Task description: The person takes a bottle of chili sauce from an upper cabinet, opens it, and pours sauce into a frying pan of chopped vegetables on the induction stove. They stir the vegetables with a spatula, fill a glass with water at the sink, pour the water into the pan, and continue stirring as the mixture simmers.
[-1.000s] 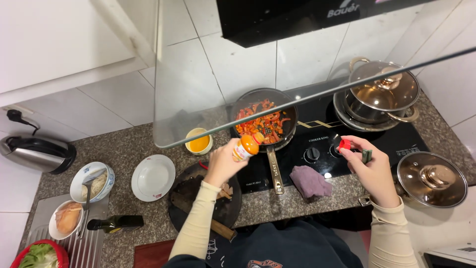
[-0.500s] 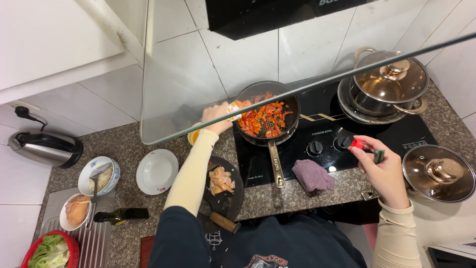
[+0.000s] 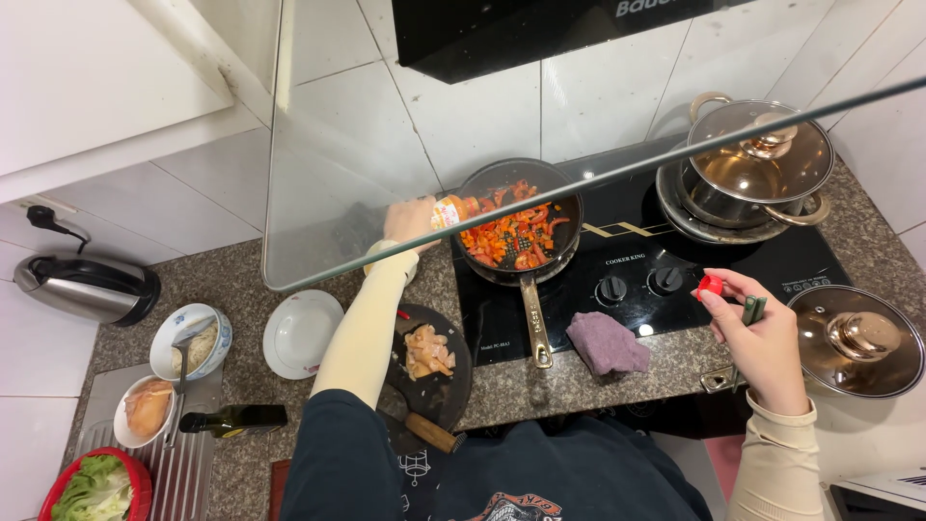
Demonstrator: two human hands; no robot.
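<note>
My left hand reaches behind the glass splash guard and holds a small orange seasoning jar, tipped sideways over the left rim of the black frying pan. The pan sits on the black hob and holds chopped red and orange vegetables. My right hand hovers at the counter's right, pinching the jar's red cap at the fingertips, with a dark green utensil gripped alongside it.
A dark plate with chicken pieces lies by my left elbow. A purple cloth rests beside the pan handle. Lidded steel pots stand at right and near right. Kettle, bowls, oil bottle and lettuce are left.
My left hand has carried the jar from above the counter up behind the glass to the pan's left rim. The right hand stays at the right with the cap.
</note>
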